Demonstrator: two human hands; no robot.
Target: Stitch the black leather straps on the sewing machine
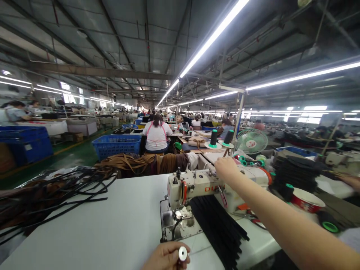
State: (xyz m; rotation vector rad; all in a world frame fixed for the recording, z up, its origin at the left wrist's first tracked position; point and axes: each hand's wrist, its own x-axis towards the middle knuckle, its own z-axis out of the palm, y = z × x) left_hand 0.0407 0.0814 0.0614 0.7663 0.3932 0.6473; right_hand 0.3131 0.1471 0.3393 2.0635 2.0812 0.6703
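Observation:
My left hand (pixel 164 257), at the bottom edge in front of the sewing machine, pinches a small pale bobbin (pixel 182 249) with a dark hole in its middle. Over the top of the sewing machine (pixel 201 179) reaches my right hand (pixel 225 167), its fingers curled closed at the back of the machine's arm. What those fingers hold, if anything, is hidden. A bundle of black strips (pixel 218 225) lies under the machine's arm and fans out toward me. Beyond the right hand stand two dark thread cones (pixel 213 138) with green bases.
Black straps (pixel 84 193) spill across the left of the white tabletop (pixel 118 221). Brown strips (pixel 135 163) hang behind it, near a blue basket (pixel 116 144). A green fan (pixel 251 141), stacked dark pieces (pixel 298 174) and a red-and-white bowl (pixel 308 200) are at right. A person (pixel 156 137) sits ahead.

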